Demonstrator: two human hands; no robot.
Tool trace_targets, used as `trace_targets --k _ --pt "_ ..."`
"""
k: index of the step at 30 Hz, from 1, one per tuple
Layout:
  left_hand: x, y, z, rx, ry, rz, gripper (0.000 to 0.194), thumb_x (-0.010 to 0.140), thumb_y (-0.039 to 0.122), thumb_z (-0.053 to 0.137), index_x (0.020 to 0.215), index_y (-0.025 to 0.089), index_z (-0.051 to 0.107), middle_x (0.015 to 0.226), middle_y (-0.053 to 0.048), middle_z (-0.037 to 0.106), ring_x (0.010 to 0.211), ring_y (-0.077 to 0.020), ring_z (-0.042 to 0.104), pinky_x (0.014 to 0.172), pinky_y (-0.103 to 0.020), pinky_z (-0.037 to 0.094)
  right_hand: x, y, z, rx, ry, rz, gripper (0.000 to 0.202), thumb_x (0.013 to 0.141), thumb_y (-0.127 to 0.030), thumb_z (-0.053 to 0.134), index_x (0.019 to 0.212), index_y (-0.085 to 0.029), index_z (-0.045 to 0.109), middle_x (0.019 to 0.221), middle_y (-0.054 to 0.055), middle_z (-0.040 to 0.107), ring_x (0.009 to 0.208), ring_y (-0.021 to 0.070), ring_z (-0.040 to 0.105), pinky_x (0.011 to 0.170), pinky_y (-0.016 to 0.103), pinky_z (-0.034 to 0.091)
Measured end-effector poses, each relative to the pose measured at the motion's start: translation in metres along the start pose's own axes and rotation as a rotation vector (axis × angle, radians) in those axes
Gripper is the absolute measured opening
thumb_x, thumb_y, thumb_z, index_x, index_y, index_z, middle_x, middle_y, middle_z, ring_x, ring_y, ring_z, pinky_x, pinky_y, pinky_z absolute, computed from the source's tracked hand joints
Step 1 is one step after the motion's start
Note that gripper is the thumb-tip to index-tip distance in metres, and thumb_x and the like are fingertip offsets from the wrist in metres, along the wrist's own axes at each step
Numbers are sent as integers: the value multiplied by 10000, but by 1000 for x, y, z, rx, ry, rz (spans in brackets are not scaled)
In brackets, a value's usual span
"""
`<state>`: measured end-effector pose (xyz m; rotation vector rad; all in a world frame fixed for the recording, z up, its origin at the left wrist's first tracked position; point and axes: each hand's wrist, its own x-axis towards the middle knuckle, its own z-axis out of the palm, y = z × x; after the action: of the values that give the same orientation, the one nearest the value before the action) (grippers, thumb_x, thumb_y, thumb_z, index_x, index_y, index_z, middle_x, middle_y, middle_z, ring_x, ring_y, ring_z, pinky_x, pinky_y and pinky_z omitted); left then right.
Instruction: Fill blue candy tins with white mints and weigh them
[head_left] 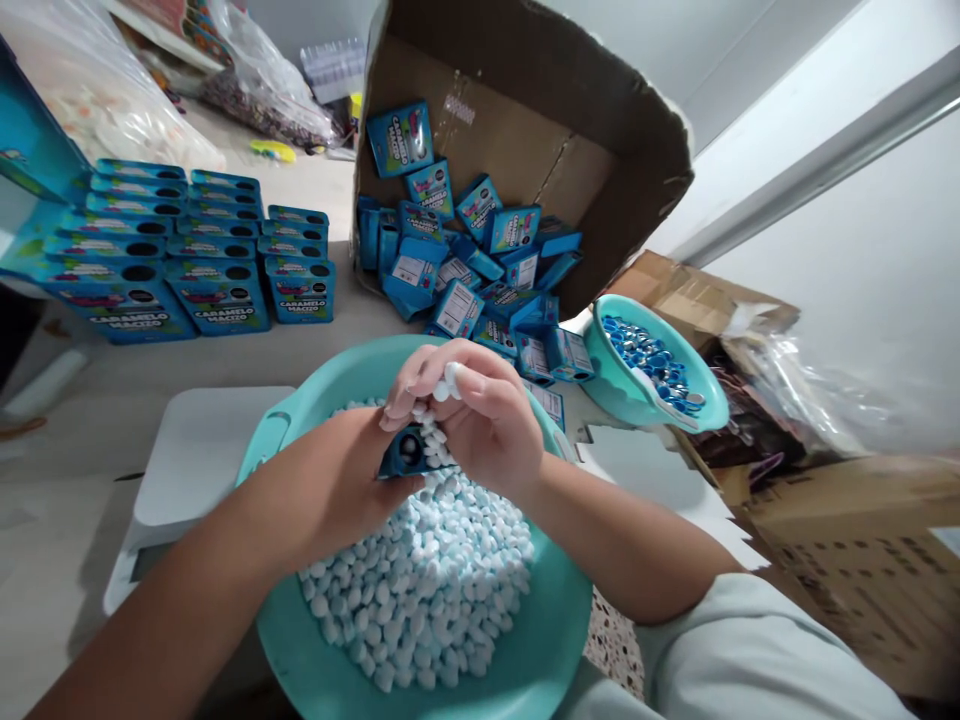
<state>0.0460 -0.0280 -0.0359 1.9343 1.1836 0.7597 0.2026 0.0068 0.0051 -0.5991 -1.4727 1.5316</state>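
Observation:
My left hand (375,470) is closed around a small blue candy box (397,455), held over a turquoise basin (562,620). The box's dark round opening faces up, and much of it is hidden by my fingers. Just beside it, my right hand (491,420) is cupped around small white candies (448,383), some pinched near the fingertips. Several of them spill from the palm down by the box. Under both hands lies a heap of pale white and bluish candies (427,590) in the basin.
Rows of blue boxes (225,300) stand at the left. A tipped cardboard carton (600,200) spills more boxes behind the basin. Right of it is a turquoise bowl (712,400) of small blue and silver pieces. A white scale (191,460) sits left of the basin.

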Motion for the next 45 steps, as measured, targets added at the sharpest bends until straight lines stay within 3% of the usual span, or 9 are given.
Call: trace_targets --k 5,10,13,16,22,29,37,40,45 --pt "0 -3 -5 -27 -76 55 428 886 352 621 1302 249 607 1092 -63 743 1043 -291 697 874 -377 554 1 -2 -2 -4 -69 -80 186 914 -338 628 812 -200 701 855 49 679 790 196 690 830 382 600" --pt "-2 7 -12 12 -49 -4 441 882 338 612 1316 262 589 1100 -49 727 954 -259 697 795 -366 551 0 -3 -4 -74 -76 -127 327 954 -500 592 836 -216 704 958 71 687 933 230 692 886 413 590" --pt "0 14 -14 -11 15 -104 398 853 364 624 1238 259 623 1066 -35 732 905 -242 705 756 -341 557 1 -4 -9 -209 -4 -253 380 1000 -528 515 868 -218 693 1005 78 686 964 224 682 904 416 577" --pt "3 19 -17 -38 123 -194 422 824 398 652 1221 256 624 1077 -31 735 884 -232 712 731 -315 567 3 -7 -17 -382 111 -329 279 1010 -418 542 883 -215 684 981 68 677 971 203 666 908 387 557" --pt "2 19 -19 65 355 -262 428 825 388 686 1225 263 604 1138 -48 741 901 -227 732 677 -262 551 8 -12 -32 -779 78 -169 100 919 -265 659 869 -188 699 879 49 659 828 156 625 748 291 533" --pt "2 17 -18 108 309 -247 422 835 346 681 1237 288 569 1155 -44 742 861 -213 735 670 -261 550 4 -9 -29 -965 -35 -182 132 931 -196 623 848 -177 724 888 64 683 799 161 646 736 295 529" --pt "4 19 -21 92 182 -107 355 881 317 590 1232 263 594 1057 -13 747 850 -201 710 711 -273 543 0 1 -20 -794 -159 -272 123 946 -188 625 876 -210 724 989 78 730 891 171 698 845 320 584" --pt "3 17 -21 118 182 -64 299 880 293 576 1171 234 615 955 2 730 713 -165 665 671 -260 523 1 5 -17 -548 -132 -184 93 942 -262 659 898 -197 709 1008 87 728 927 174 710 873 319 597" --pt "2 20 -21 131 222 -171 343 849 316 629 1181 235 597 852 35 707 495 -114 552 524 -241 452 3 8 -16 -196 -122 -22 238 904 -386 732 1016 -187 665 1053 89 720 1015 186 709 913 333 602"
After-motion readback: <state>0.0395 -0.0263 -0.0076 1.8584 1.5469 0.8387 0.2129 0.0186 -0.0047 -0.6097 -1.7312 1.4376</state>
